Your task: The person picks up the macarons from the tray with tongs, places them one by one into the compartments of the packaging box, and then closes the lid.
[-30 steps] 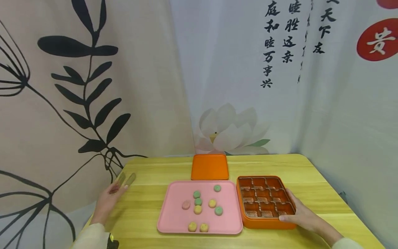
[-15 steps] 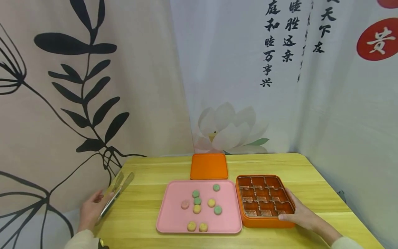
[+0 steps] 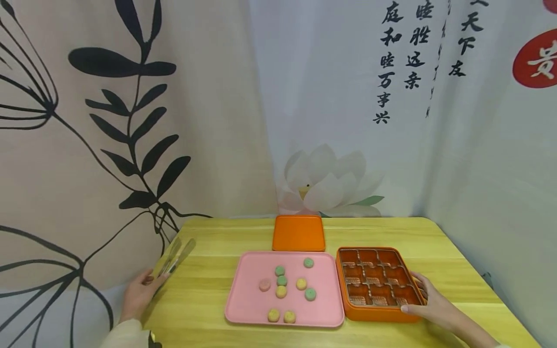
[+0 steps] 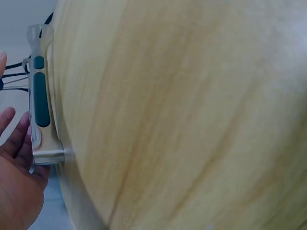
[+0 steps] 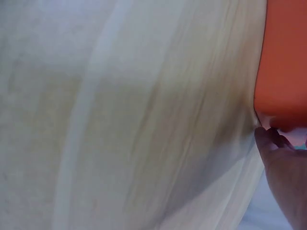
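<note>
Had both hands well apart. Had the left hand (image 3: 140,294) at slim tongs with a metal end and dark green grips (image 4: 41,100), by the table's edge; could not tell whether pinched or merely touched. With the right hand (image 3: 437,303), gripped the near corner of a square orange box (image 3: 378,315) divided into nine clear-lined compartments. Between the hands, saw a pink rectangular tray (image 3: 245,311) bearing four green (image 3: 310,294), four yellow (image 3: 301,284) and one pink round piece (image 3: 264,285). Farther out from both hands, saw a flat orange rectangle (image 3: 299,233) on the yellow wood-grain table (image 3: 217,241), then a printed curtain (image 3: 217,121).
</note>
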`<move>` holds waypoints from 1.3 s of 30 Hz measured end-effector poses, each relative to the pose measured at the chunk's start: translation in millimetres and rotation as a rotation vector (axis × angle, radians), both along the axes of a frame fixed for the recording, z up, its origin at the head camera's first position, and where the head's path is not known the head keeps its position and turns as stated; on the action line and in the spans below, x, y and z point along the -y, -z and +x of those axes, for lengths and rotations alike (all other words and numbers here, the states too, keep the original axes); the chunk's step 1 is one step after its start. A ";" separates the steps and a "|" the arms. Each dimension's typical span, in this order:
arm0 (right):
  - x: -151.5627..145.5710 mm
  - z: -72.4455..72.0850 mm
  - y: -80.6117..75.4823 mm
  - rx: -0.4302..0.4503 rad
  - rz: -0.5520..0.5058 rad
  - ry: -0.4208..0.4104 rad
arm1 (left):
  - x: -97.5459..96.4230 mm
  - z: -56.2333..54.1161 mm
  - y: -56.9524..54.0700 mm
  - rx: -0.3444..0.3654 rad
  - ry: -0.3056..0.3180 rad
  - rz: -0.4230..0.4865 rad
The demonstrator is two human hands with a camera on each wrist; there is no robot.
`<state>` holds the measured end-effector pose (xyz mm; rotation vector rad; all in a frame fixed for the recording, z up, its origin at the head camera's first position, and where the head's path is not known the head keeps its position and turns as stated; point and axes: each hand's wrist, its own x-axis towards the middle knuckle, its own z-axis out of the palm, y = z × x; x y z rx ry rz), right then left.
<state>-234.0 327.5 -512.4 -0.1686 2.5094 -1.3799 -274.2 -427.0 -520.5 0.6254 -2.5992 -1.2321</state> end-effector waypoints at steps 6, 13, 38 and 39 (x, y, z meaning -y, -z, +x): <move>-4.8 1.7 0.7 0.043 -0.011 0.038 | -3.8 -5.2 4.3 0.010 0.045 -0.017; -4.9 4.3 3.8 0.031 -0.044 0.054 | -3.0 -9.2 7.6 0.024 0.041 -0.002; -0.7 5.9 15.5 -0.007 -0.106 0.056 | 1.5 -24.0 19.5 0.082 -0.049 -0.152; -0.7 6.0 15.7 -0.005 -0.104 0.055 | 1.8 -24.3 19.6 0.089 -0.049 -0.157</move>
